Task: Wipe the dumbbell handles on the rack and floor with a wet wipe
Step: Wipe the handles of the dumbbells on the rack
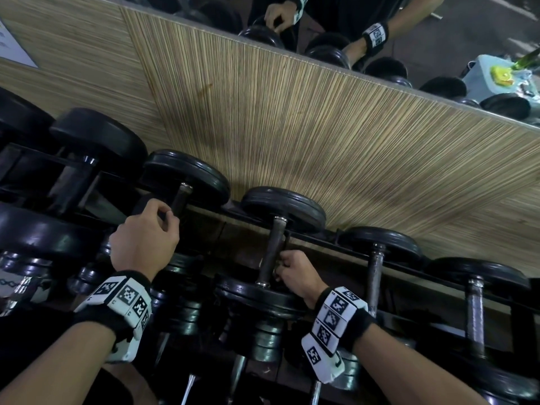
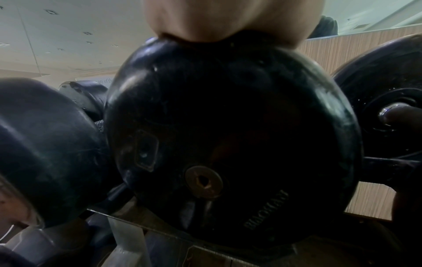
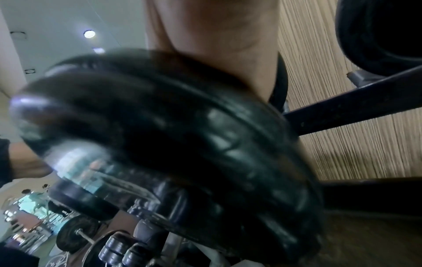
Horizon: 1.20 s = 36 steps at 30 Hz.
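Note:
Black dumbbells lie in a row on a dark rack (image 1: 362, 254) against a wood-grain wall. My left hand (image 1: 168, 213) curls its fingers round the dark handle (image 1: 180, 200) of one dumbbell. Further right, my right hand (image 1: 279, 266) grips the lower part of the neighbouring handle (image 1: 274, 241), just above its near plate (image 1: 257, 296). No wet wipe shows in any view. In the left wrist view my palm (image 2: 228, 18) sits over a big black end plate (image 2: 228, 135). The right wrist view has my palm (image 3: 217, 45) behind a blurred black plate (image 3: 171, 135).
More dumbbells with steel handles (image 1: 375, 270) (image 1: 474, 311) lie to the right on the same tier. Heavier ones (image 1: 96, 135) sit to the left. A lower tier of dumbbells (image 1: 266, 334) is below my wrists. A mirror (image 1: 438, 30) runs above the wall panel (image 1: 292, 127).

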### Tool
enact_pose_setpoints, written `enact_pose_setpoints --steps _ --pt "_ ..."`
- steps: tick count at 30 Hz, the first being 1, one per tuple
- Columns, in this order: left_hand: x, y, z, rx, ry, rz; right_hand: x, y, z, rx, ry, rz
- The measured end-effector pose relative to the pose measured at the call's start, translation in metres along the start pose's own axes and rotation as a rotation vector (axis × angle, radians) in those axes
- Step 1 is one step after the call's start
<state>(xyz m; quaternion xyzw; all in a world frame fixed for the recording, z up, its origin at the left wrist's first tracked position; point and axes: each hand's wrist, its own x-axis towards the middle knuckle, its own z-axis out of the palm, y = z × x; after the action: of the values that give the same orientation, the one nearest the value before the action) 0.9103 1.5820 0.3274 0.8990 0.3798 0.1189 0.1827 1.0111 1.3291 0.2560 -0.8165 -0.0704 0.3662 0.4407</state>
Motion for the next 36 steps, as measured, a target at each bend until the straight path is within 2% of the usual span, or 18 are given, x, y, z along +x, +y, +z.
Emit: enact_pose_setpoints --steps 15,21,27,29,33,36 --pt "-0.001 0.001 -0.001 -0.026 0.021 -0.001 -0.013 -0.004 -0.011 0.054 -0.151 0.091" --pt "-0.001 0.002 -0.001 -0.024 0.027 -0.005 -0.008 -0.007 -0.007 0.139 -0.101 0.086" --pt "-0.001 0.0 -0.001 -0.031 0.032 0.001 -0.014 -0.001 -0.02 0.11 -0.168 0.078" --pt "0.0 0.0 0.0 -0.024 0.03 0.007 -0.008 -0.008 -0.021 0.131 -0.108 0.029" --pt "0.0 0.0 0.0 -0.017 0.021 0.006 0.018 -0.03 -0.027 0.338 0.145 -0.087" --pt "-0.001 0.0 -0.001 -0.025 0.022 -0.003 0.018 -0.03 -0.022 0.305 0.168 -0.095"
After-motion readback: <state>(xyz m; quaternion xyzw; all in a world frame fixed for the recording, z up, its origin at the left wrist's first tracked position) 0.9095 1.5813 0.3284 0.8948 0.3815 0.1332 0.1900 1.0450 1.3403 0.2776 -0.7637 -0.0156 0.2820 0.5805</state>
